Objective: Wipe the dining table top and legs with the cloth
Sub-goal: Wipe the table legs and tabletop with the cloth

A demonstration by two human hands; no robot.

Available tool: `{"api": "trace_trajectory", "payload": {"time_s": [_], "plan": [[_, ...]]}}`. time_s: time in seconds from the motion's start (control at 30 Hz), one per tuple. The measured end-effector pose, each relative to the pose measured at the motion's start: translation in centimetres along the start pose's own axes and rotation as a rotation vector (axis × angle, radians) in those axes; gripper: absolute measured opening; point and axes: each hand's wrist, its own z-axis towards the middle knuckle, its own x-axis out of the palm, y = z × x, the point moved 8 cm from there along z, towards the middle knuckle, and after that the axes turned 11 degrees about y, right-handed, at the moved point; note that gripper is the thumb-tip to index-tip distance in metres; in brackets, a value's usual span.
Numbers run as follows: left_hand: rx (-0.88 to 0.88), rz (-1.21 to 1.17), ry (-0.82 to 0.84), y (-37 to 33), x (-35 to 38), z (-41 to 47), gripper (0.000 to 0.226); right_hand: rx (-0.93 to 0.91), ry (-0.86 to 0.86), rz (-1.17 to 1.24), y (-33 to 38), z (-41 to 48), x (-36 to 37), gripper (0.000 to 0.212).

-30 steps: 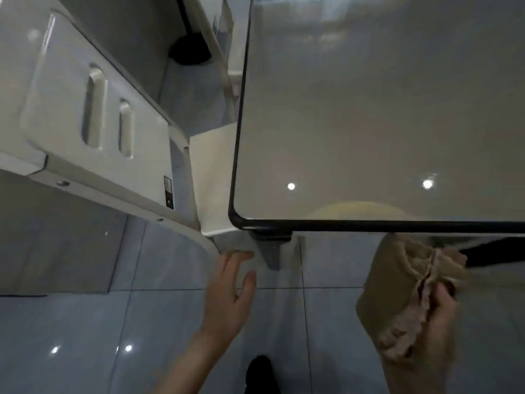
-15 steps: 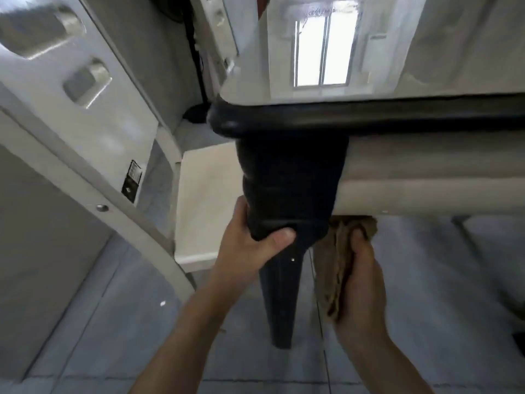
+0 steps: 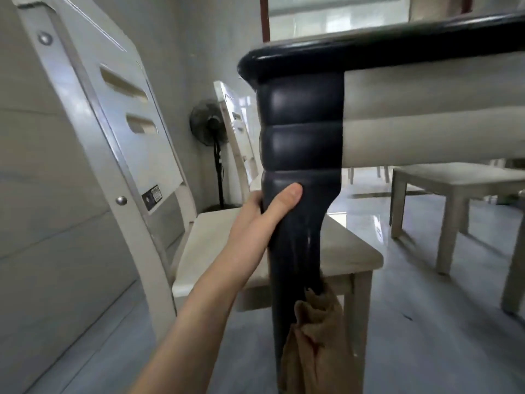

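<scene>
Head view, low angle, level with the desk [image 3: 369,49] edge.

- Desk: dark glossy rounded rim along the top, pale cream apron [image 3: 426,109] beneath it. Top surface barely seen from here.
- Corner leg [image 3: 301,137]: dark, almost black, shiny. Upper part is wide with three rounded ribs stacked one over the other; below them it narrows in a curve to a straight post running down out of frame. It stands in the middle of the view.
- Cloth [image 3: 315,339]: brown, soft, bunched in folds. It lies against the lower right side of the leg, touching it, and hangs down to the bottom edge of the view.
- Left hand [image 3: 255,220]: wrapped round the leg just under the lowest rib, thumb [image 3: 287,196] flat on the near face, the other fingers hidden behind the leg. Bare forearm reaches up from lower left.
- Right hand: not visible; whether it sits under the cloth cannot be told.

Around:
- White chair [image 3: 136,155] at left, slotted back, tilted in the wide lens. Its pale seat lies directly behind the leg, which covers part of it.
- Second white chair [image 3: 241,137] farther back, partly hidden by the leg.
- Standing fan [image 3: 207,123] by the wall, between the two chair backs.
- Pale stool [image 3: 454,180] under the desk at right.
- Grey glossy floor [image 3: 426,322].
</scene>
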Motion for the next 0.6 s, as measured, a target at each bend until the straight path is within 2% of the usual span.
{"api": "trace_trajectory", "payload": {"time_s": [0.03,0.07,0.1,0.17,0.2,0.3,0.37,0.43,0.47,0.5,0.53,0.57,0.6], "plan": [[-0.01,0.003,-0.004,0.0,0.0,-0.1,0.072,-0.07,0.043,-0.033,0.8,0.1,0.7,0.084],[-0.017,0.009,-0.009,-0.1,0.0,-0.1,0.074,-0.12,0.06,-0.2,1.8,0.2,1.5,0.058],[-0.029,0.016,-0.014,-0.1,-0.1,-0.1,0.078,-0.198,0.017,-0.36,3.5,0.1,2.3,0.043],[-0.045,0.014,-0.015,-0.1,-0.2,-0.1,0.081,-0.389,0.074,-0.641,6.6,0.6,4.7,0.056],[-0.048,0.012,-0.019,-0.2,-0.2,-0.4,0.074,-0.426,0.068,-0.719,7.6,1.2,5.6,0.055],[-0.066,-0.07,-0.038,0.1,-0.7,-0.7,0.05,-0.53,-0.087,-0.732,9.0,1.3,5.9,0.052],[-0.066,-0.084,-0.014,0.4,-0.7,-0.6,0.055,-0.48,-0.103,-0.786,7.1,0.5,5.1,0.052],[-0.061,-0.068,0.011,0.6,-0.8,-0.2,0.063,-0.421,-0.106,-0.645,4.6,-0.1,2.4,0.034],[-0.054,-0.052,0.028,0.7,-1.0,0.0,0.066,-0.309,-0.085,-0.549,3.2,-0.3,1.5,0.03],[-0.042,-0.038,0.052,0.7,-1.1,0.2,0.067,-0.213,-0.027,-0.573,2.1,-0.4,1.4,0.028],[-0.032,-0.03,0.075,0.7,-1.1,0.2,0.069,-0.142,0.001,-0.7,1.4,-0.7,1.1,0.025],[-0.025,-0.028,0.089,0.8,-1.1,0.2,0.07,-0.125,0.007,-0.783,1.1,-1.0,1.2,0.027],[-0.015,-0.026,0.097,0.9,-1.1,0.3,0.07,-0.134,-0.013,-0.848,1.5,-1.1,1.5,0.046]]}}
